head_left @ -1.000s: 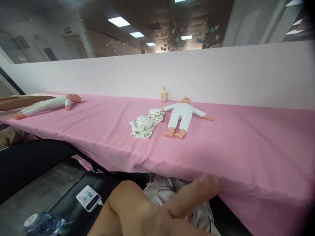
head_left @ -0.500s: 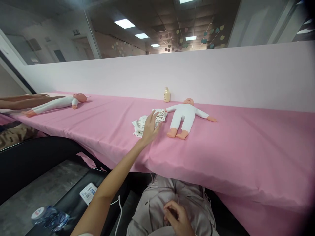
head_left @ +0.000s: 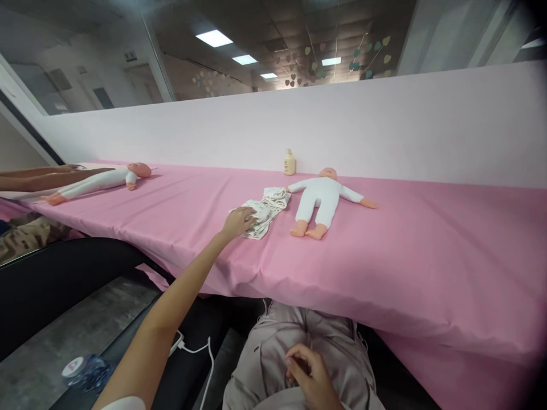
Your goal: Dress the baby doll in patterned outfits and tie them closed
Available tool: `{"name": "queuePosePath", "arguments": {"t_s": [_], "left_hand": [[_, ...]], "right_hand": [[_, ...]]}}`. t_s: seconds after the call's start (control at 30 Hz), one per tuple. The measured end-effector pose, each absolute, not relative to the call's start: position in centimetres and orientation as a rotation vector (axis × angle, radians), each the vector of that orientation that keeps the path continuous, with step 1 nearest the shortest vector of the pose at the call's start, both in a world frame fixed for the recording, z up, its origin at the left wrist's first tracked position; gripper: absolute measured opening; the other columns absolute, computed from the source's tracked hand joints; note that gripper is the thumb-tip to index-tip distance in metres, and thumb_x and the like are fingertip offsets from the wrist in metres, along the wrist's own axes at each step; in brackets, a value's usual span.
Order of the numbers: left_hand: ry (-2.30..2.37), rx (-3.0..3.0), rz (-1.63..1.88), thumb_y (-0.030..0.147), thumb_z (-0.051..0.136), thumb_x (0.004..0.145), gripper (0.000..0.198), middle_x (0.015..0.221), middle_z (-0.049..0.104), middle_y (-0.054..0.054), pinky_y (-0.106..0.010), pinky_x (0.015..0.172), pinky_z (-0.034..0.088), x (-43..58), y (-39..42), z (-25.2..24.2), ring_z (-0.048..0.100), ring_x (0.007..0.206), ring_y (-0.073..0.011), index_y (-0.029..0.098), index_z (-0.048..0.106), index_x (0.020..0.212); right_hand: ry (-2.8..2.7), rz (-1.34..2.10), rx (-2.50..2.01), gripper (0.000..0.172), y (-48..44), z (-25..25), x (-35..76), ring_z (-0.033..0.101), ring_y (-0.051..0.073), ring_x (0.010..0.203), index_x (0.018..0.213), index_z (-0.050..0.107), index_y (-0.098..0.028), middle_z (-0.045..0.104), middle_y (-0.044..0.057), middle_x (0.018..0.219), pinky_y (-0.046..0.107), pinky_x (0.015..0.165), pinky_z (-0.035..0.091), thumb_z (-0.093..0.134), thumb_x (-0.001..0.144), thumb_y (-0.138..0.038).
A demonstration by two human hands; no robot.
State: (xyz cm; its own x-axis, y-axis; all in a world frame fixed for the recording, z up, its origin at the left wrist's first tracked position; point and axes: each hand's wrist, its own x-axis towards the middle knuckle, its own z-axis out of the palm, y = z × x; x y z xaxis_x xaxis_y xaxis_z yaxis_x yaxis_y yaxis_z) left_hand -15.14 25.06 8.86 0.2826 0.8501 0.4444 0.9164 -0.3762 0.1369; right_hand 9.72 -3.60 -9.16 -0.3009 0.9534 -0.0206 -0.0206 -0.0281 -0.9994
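Note:
My left hand reaches out over the table, its fingers closed on the left end of a white printed cloth, which lies crumpled and partly folded. The fingertips are partly lost against the fabric. Just right of the cloth, a baby doll in a white suit lies on its back with arms spread and feet toward me. Down on my lap, my right hand is curled loosely, thumb against fingers, with nothing visible in it.
A pale yellow pump bottle stands by the white wall on the pink-covered table. At far left, another person's arms reach over a second doll. A water bottle and white cable are beside me.
My left hand has moved left and slightly down, from above the middle of the cloth to its left end. The cloth looks more spread out there. My right hand stays on my lap.

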Motion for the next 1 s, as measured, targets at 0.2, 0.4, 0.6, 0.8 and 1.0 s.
{"name": "queuePosePath", "arguments": {"t_s": [0.2,0.4,0.6,0.8,1.0], "left_hand": [[-1.72,-2.277,-0.813,0.032,0.043,0.081,0.03,0.08,0.069,-0.006,-0.028,0.066,0.039,-15.0,26.1,13.2,0.059,0.072,-0.0194,0.018,0.069,0.085],[-1.665,-1.933,-1.394,0.031,0.048,0.076,0.026,0.052,0.043,0.002,-0.024,0.055,0.031,-12.5,26.4,23.2,0.042,0.057,-0.0099,0.011,0.056,0.061],[-1.481,-2.299,-1.557,0.023,0.021,0.084,0.049,0.083,0.052,-0.003,-0.027,0.069,0.036,-8.2,21.1,31.8,0.056,0.088,-0.0144,-0.009,0.057,0.096],[-1.038,-2.816,-1.575,0.026,0.036,0.09,0.031,0.104,0.06,0.001,-0.024,0.065,0.044,-1.7,10.4,30.6,0.063,0.091,-0.0143,0.011,0.059,0.103],[-0.431,-3.585,-1.331,0.024,0.042,0.094,0.02,0.087,0.067,-0.006,-0.02,0.063,0.051,1.4,2.4,24.8,0.064,0.078,-0.0109,0.014,0.06,0.095]], "right_hand": [[-1.394,1.437,-1.058,0.036,-3.8,-9.5,9.6,0.056,0.015,0.057,0.077,0.058,-0.017,0.059,0.003,0.059,0.025,0.057,0.042,0.051,0.085,-0.052],[-1.557,1.256,-1.067,0.028,-3.9,-5.8,9.6,0.056,0.017,0.06,0.074,0.061,-0.021,0.059,0.002,0.061,0.029,0.061,0.045,0.049,0.087,-0.042],[-1.733,0.834,-1.065,0.017,-1.5,4.7,13.0,0.059,0.016,0.069,0.081,0.063,-0.023,0.063,0.001,0.072,0.027,0.065,0.048,0.051,0.088,-0.03],[-1.601,0.583,-0.861,0.029,0.2,15.3,14.7,0.061,0.015,0.081,0.118,0.051,-0.024,0.063,0.005,0.101,0.026,0.065,0.052,0.051,0.089,-0.027],[-1.486,0.683,-0.857,0.036,-1.1,15.5,14.6,0.064,0.019,0.088,0.125,0.05,-0.03,0.065,0.004,0.107,0.028,0.067,0.056,0.05,0.089,-0.033]]}}
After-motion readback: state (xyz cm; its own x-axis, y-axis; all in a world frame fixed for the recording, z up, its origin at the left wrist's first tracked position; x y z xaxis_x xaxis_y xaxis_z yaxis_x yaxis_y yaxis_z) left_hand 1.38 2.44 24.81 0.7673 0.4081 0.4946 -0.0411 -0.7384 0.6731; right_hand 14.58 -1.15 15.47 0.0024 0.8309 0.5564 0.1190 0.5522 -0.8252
